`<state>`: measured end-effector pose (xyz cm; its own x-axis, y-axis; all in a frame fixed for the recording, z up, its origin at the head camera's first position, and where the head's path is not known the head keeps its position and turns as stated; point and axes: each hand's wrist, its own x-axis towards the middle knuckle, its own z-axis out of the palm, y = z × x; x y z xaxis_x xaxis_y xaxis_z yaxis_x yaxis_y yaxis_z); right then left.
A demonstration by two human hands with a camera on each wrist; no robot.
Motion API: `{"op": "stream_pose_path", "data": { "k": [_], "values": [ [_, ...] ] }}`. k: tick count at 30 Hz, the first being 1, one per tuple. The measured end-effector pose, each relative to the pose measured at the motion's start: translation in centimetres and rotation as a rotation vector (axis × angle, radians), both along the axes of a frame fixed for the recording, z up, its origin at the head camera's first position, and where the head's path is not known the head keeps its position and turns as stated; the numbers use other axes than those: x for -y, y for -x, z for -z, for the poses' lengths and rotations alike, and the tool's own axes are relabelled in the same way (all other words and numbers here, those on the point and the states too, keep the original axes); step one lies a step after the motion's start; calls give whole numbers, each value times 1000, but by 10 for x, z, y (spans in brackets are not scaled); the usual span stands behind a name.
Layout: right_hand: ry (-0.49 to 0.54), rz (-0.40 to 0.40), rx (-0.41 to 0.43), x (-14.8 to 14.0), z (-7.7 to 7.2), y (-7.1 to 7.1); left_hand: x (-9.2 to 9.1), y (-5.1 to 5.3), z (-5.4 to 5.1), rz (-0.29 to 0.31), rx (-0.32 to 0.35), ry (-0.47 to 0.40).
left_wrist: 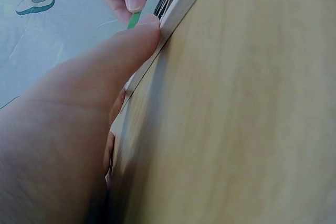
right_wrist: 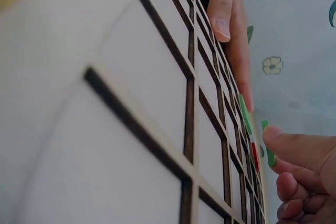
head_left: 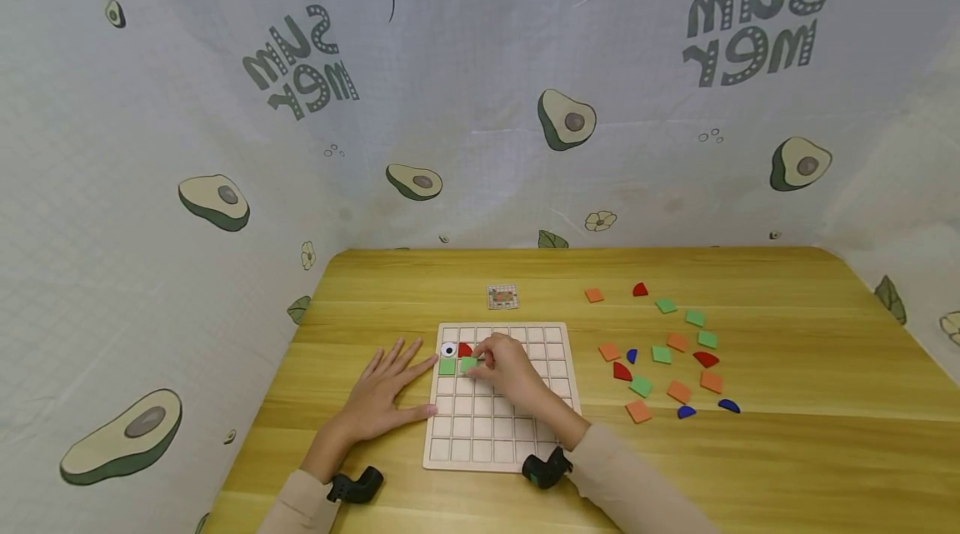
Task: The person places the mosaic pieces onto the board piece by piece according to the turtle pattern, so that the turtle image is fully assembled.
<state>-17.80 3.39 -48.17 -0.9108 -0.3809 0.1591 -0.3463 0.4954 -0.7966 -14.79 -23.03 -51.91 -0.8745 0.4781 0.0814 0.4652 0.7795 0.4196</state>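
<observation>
A wooden grid board (head_left: 483, 426) lies on the table. My right hand (head_left: 513, 371) pinches a green square tile (head_left: 468, 364) between thumb and fingers, over the second row of cells. In the right wrist view that green tile (right_wrist: 268, 144) is tilted and apart from the board's surface. A white round-eye tile (head_left: 448, 350) and a red quarter-circle tile (head_left: 464, 349) sit in the top row, with another green square tile (head_left: 447, 366) below the eye. My left hand (head_left: 386, 392) lies with spread, straight fingers at the board's left edge, thumb and fingertips touching it.
A small picture card (head_left: 502, 296) lies behind the board. To the right, loose orange squares (head_left: 678, 391), green squares (head_left: 661, 355), red quarter-circles (head_left: 622, 371) and blue half-circles (head_left: 728, 406) are scattered across the wooden table (head_left: 810, 334). A patterned cloth (head_left: 480, 101) hangs behind.
</observation>
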Motion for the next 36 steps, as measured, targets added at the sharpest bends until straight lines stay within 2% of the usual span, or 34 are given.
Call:
{"op": "stream_pose_path", "data": {
  "k": [12, 36],
  "values": [
    [-18, 5, 21, 5, 5, 1, -2, 0, -3, 8, -20, -2],
    [-4, 18, 46, 7, 9, 2, 1, 1, 2, 3, -9, 12]
  ]
}}
